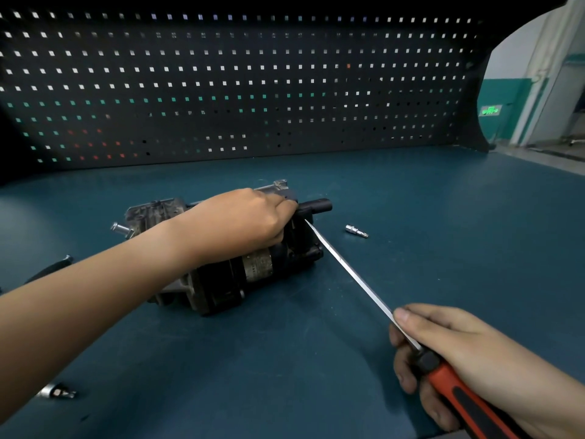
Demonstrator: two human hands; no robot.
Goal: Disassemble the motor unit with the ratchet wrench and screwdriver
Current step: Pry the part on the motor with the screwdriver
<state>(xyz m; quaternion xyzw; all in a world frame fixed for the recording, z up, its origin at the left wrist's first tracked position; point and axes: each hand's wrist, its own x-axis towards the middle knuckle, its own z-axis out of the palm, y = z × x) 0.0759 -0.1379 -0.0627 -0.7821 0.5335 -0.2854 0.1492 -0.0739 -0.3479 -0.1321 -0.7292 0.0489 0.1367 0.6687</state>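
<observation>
The motor unit [240, 270], dark and greasy with a metal housing at its left end, lies on its side on the blue bench mat [411, 217]. My left hand [250, 220] reaches over it and grips its top near the right end. My right hand [449, 356] holds a screwdriver [348, 270] by its red and black handle, thumb along the shaft. The long silver shaft runs up and left, and its tip meets the motor's right end just below my left hand's fingers.
A small silver socket bit [356, 231] lies on the mat right of the motor. Another silver bit [58, 391] lies at the lower left. A dark tool part [53, 267] shows at the left edge. A black pegboard [237, 90] walls the back.
</observation>
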